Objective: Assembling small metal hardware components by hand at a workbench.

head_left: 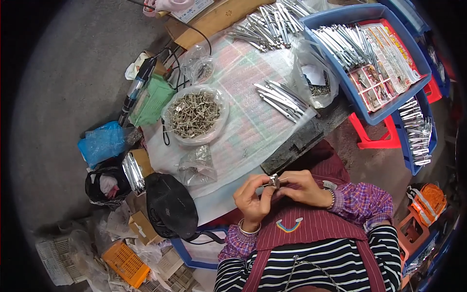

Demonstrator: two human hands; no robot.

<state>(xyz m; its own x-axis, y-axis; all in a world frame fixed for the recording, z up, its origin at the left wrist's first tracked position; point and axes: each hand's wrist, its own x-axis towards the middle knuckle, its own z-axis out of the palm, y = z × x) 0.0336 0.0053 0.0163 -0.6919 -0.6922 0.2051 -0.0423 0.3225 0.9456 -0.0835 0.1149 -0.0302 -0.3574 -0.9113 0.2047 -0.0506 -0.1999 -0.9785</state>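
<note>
My left hand (252,197) and my right hand (305,189) meet in front of my chest. Both pinch one small silver metal part (275,181) between their fingertips. The hands hover over the near edge of a worktable (243,131) covered with a pale printed sheet. A bag-lined bowl of small metal rivets (194,114) sits on the table ahead and to the left. A loose pile of long flat metal strips (282,100) lies ahead of my hands.
A blue tray (360,114) with metal strips and printed cards stands at the right on a red stool (374,136). More strips (267,22) lie at the far end. A black bag (170,204), an orange crate (126,265) and a power tool (138,85) sit at the left.
</note>
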